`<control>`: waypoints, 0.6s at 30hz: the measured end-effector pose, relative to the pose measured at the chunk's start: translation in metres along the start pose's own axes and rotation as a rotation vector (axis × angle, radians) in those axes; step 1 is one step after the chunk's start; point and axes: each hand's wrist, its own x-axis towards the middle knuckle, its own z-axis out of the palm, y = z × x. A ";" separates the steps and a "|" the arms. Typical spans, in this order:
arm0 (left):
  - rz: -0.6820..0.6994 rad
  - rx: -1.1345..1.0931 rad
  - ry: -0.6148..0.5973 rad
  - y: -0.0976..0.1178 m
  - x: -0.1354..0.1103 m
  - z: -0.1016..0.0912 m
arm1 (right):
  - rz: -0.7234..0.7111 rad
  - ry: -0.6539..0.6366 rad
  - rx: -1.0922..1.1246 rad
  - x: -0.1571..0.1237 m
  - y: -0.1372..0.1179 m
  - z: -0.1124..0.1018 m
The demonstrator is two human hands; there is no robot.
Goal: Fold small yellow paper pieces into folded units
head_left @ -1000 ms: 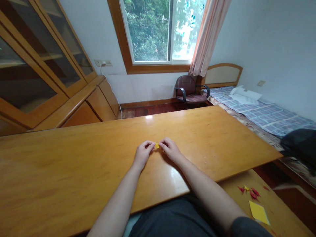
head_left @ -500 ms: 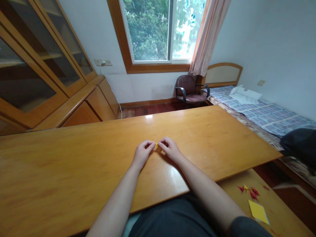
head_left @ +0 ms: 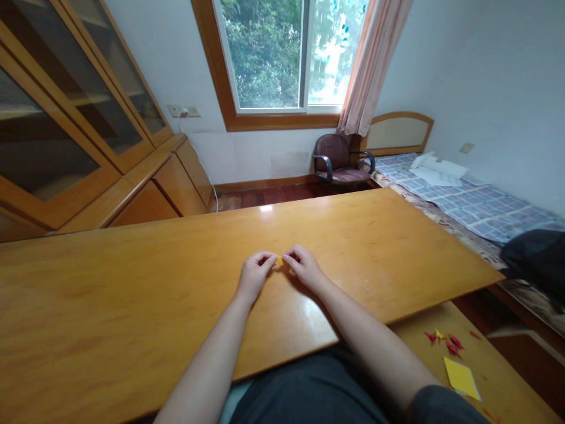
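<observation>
Between my two hands, just over the tabletop, is a small piece of yellow paper point(head_left: 279, 261); it looks folded, but most of it is hidden by fingers. My left hand point(head_left: 257, 272) pinches its left side with thumb and fingertips. On the other side, my right hand point(head_left: 304, 266) closes thumb and fingers on the right edge. Both wrists rest near the wooden table point(head_left: 132, 288). To my lower right, on a lower surface, lie several small red folded paper pieces point(head_left: 453, 345), a yellow folded one point(head_left: 438, 335) and a square stack of yellow paper point(head_left: 461, 378).
The lower wooden surface point(head_left: 424, 335) sits beside the table's right front edge. A bed point(head_left: 481, 206) with a dark bag point(head_left: 536, 259) stands to the right. Beyond the table are a maroon armchair point(head_left: 338, 159) and a window; a glass-door cabinet point(head_left: 141, 171) is on the left.
Hands and arms stay almost in place. Slightly more of the yellow paper shows between the fingertips now.
</observation>
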 end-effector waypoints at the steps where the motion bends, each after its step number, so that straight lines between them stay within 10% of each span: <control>1: -0.004 -0.003 0.003 0.000 0.000 0.000 | 0.004 0.002 0.002 0.000 0.000 0.000; 18: -0.011 -0.017 0.004 0.003 0.000 0.001 | 0.014 0.027 0.007 -0.001 0.000 -0.001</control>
